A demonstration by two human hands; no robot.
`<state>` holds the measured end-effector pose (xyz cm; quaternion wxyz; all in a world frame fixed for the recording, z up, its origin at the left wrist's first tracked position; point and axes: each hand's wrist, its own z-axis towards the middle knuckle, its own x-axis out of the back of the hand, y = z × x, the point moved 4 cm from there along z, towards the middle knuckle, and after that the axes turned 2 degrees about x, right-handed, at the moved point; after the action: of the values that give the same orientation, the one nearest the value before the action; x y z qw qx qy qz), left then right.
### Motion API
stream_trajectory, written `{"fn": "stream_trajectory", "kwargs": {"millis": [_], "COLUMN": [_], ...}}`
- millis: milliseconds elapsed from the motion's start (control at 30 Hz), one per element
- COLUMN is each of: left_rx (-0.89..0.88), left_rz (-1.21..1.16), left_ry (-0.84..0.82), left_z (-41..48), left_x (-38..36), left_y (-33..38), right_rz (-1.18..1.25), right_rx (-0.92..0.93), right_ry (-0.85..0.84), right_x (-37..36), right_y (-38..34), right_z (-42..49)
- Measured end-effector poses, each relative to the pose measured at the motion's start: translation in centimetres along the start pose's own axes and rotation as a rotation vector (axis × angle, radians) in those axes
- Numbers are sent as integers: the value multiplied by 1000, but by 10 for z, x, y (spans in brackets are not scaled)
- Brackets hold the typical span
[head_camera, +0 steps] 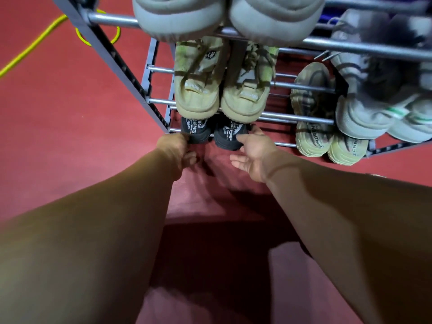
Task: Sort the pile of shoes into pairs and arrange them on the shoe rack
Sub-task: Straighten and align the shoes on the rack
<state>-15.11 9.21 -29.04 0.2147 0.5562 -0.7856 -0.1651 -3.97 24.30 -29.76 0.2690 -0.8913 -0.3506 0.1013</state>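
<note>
Both hands reach to the bottom tier of the shoe rack [131, 78], at its left end. A black pair stands there heels outward, the left black shoe [196, 133] beside the right black shoe [226, 137]. Their toes are hidden under the tan shoes [197, 94] on the tier above. The right hand [253, 152] is spread wide, fingertips against the right black shoe's heel. The left hand [176, 146] is at the left black shoe's heel with its fingers curled under, and through the blur I cannot tell whether they hold it. At the rack's top, pale grey shoes [177, 17] are cut off by the view's upper edge. At its right end sit beige shoes [312, 108] low down and grey-white shoes [364, 118] above them, partly cut off. A yellow cable [35, 44] lies on the red floor [70, 136] left of the rack.
</note>
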Motion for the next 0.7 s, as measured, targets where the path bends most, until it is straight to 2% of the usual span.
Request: {"fn": "stream_trajectory", "kwargs": {"millis": [67, 167, 300, 433, 533, 700], "left_rx": [65, 134, 94, 123, 82, 20], "left_rz": [124, 383, 475, 400, 283, 188], "left_ry": [-62, -256, -331, -444, -419, -397], "left_z": [-13, -40, -71, -89, -86, -87], "left_x": [-6, -38, -112, -189, -226, -261], "left_y": [-12, -34, -49, -68, -71, -76], "right_rz": [13, 26, 94, 119, 175, 174], "right_rx": [-26, -63, -109, -120, -69, -28], "right_ry": [33, 125, 252, 294, 323, 201], "right_x": [20, 72, 158, 221, 249, 261], "right_y": [2, 11, 25, 29, 20, 3], "right_z": [-10, -23, -37, -43, -40, -37]}}
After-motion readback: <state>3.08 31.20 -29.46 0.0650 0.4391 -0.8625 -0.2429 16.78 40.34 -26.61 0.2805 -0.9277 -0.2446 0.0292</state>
